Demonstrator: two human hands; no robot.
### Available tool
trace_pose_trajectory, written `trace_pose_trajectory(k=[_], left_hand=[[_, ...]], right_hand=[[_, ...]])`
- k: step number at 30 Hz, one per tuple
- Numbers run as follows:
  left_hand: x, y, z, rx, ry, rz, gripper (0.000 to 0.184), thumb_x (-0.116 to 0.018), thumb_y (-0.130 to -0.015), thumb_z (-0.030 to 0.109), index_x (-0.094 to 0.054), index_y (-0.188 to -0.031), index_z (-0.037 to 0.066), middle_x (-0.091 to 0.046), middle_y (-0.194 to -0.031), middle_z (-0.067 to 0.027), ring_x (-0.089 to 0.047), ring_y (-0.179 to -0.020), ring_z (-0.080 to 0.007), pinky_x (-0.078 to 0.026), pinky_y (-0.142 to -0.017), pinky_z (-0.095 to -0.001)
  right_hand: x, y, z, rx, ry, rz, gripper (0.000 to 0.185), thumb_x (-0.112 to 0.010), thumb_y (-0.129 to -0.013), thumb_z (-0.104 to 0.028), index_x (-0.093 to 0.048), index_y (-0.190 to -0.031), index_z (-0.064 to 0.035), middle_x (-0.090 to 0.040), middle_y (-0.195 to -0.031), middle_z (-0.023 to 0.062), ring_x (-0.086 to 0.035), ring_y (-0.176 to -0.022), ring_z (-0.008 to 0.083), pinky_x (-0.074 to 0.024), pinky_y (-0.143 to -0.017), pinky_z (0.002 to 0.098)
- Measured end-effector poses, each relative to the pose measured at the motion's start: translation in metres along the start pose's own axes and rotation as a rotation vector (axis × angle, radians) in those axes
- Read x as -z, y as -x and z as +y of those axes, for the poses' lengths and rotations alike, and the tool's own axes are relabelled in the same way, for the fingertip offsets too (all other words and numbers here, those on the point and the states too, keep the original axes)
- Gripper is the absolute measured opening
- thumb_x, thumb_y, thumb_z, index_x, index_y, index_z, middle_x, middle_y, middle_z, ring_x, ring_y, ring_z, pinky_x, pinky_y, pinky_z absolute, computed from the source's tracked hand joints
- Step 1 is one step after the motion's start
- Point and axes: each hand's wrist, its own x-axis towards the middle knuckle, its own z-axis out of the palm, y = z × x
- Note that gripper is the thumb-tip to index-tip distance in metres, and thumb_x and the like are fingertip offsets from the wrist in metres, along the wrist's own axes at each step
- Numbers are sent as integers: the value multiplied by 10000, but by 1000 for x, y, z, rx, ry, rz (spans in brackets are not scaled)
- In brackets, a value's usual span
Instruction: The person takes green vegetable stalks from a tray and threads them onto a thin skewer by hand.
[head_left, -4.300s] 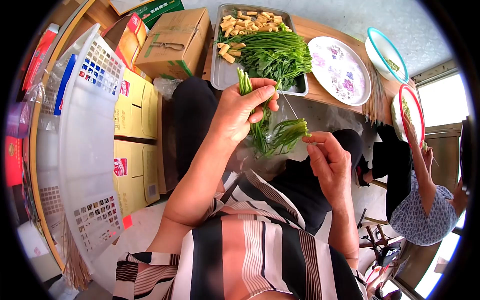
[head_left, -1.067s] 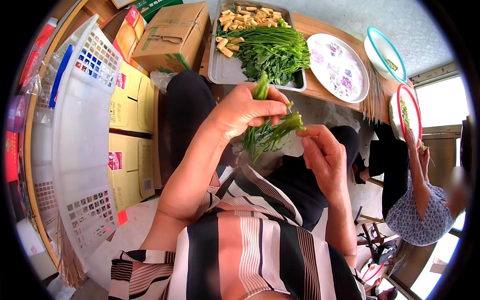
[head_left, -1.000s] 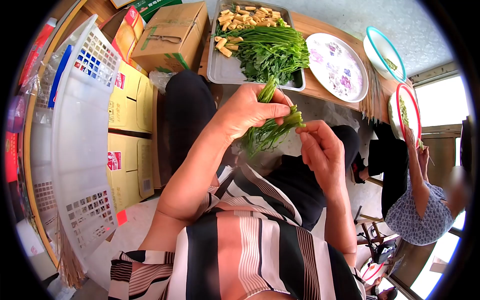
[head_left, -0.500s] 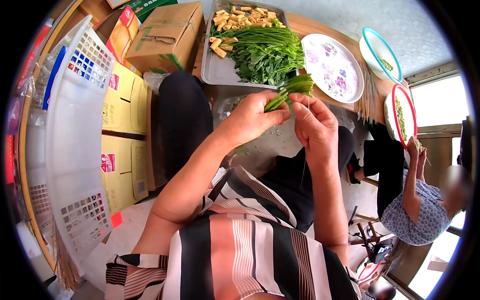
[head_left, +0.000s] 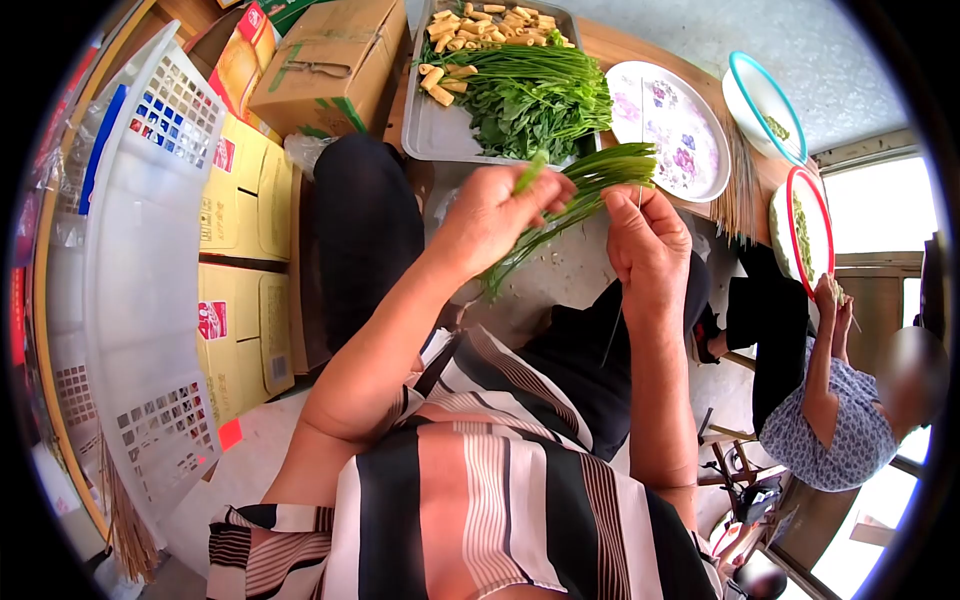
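Observation:
My right hand (head_left: pixel 648 235) pinches a thin skewer (head_left: pixel 614 330), which runs up past its fingertips and down below the palm. At those fingertips is a bunch of long green stalks (head_left: pixel 590 190), their ends fanned to the right and the rest trailing down to the left. My left hand (head_left: pixel 500 212) is just left of the bunch, its fingers curled and partly blurred. A short bright green stalk piece (head_left: pixel 533 172) sticks up from its grip. Whether the left fingertips touch the bunch is hard to tell.
Ahead, a metal tray (head_left: pixel 440 135) bears leafy greens (head_left: pixel 530 110) and tan rolled pieces (head_left: pixel 490 28). Beside it are a floral plate (head_left: pixel 670 130), loose skewers (head_left: pixel 738 185) and two rimmed bowls (head_left: pixel 765 100). Cartons (head_left: pixel 325 75) and a white basket (head_left: pixel 150 270) stand left; another person (head_left: pixel 830 410) sits right.
The bundled greens now stretch out long, trailing toward the lower left. My left hand has shifted slightly left, apart from my right fingertips. The right hand still has the skewer.

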Motion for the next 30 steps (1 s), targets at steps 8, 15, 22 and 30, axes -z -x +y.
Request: trace_pose_trajectory(k=[8, 15, 22, 30], left_hand=[[-20, 3, 15, -76, 32, 81, 188, -698, -828, 63, -668, -992, -22, -683, -889, -48, -613, -796, -86, -482, -736, -213], [-11, 1, 19, 82, 219, 42, 183, -697, -839, 123, -645, -966, 2, -678, -808, -48, -604, -703, -53, -346, -485, -157], [11, 0, 15, 152, 364, 100, 205, -682, -846, 144, -626, -992, 11, -651, -835, -53, -599, -662, -84, -299, -428, -161], [12, -3, 18, 199, 432, 103, 214, -682, -846, 168, -627, -988, 18, -623, -807, -22, -546, -612, -64, -302, -422, -167]], right_hand=[[-4, 1, -3, 12, 7, 18, 132, -624, -904, -159, -607, -884, -30, -417, -551, -78, -296, -423, 5, -204, -395, 181], [1, 6, -6, 176, 376, 82, 129, -589, -922, -136, -590, -935, -7, -498, -576, -26, -375, -509, 18, -291, -462, 194], [11, 29, -10, 213, 588, 68, 237, -558, -911, -61, -568, -1142, -8, -494, -563, -7, -398, -507, 40, -333, -468, 221], [9, 49, -17, 121, 624, -101, 276, -609, -879, -51, -616, -1154, -26, -486, -561, -2, -404, -534, 39, -371, -514, 202]])
